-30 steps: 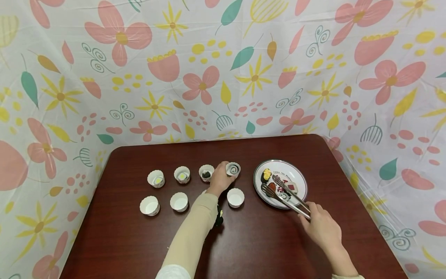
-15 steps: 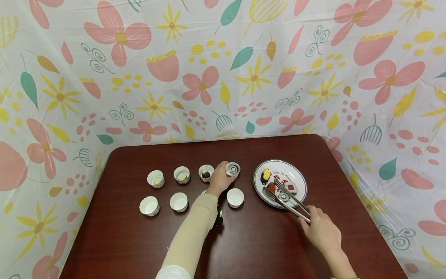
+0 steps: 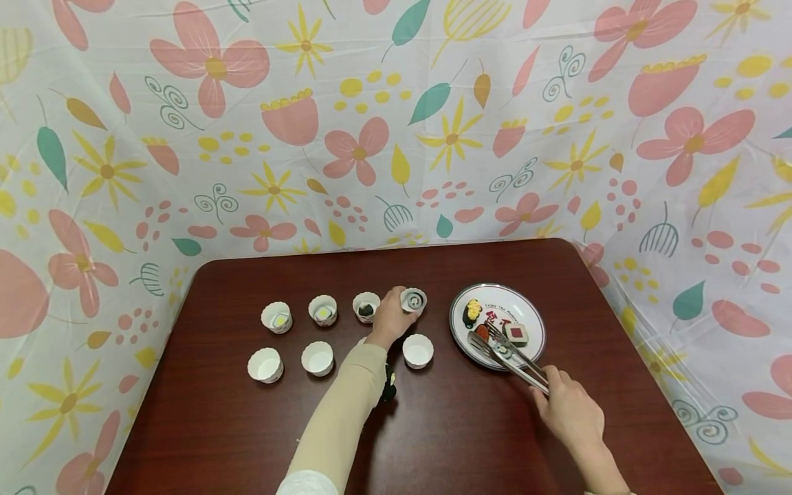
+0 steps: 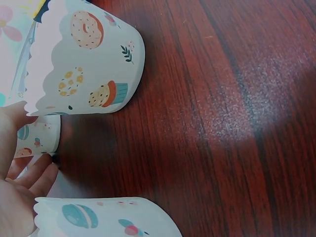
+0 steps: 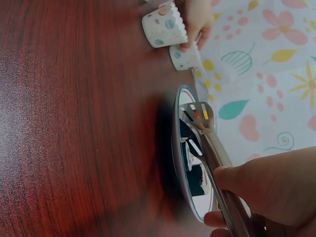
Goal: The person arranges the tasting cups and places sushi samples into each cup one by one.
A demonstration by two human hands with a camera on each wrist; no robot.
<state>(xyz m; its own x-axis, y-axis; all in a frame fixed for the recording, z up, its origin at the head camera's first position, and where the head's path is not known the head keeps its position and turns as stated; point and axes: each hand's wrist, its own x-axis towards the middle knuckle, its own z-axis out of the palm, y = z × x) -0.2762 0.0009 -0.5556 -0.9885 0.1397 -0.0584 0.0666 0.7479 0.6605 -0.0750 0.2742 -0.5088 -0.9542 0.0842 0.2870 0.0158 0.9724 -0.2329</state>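
"What's nearest?"
"The right hand (image 3: 572, 412), gripping metal tongs (image 5: 219, 158). Their ends reach over the plate (image 3: 533, 322) of sushi pieces (image 3: 516, 334); whether they pinch one, I can't tell."
"And farther off?"
"The left hand (image 3: 391, 320) holds a paper cup (image 3: 421, 309) at the back row's right end, a grey spiral roll (image 3: 414, 300) inside."

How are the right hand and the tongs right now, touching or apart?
Touching. The right wrist view shows the right hand gripping the tongs, its thumb pressed against the metal.
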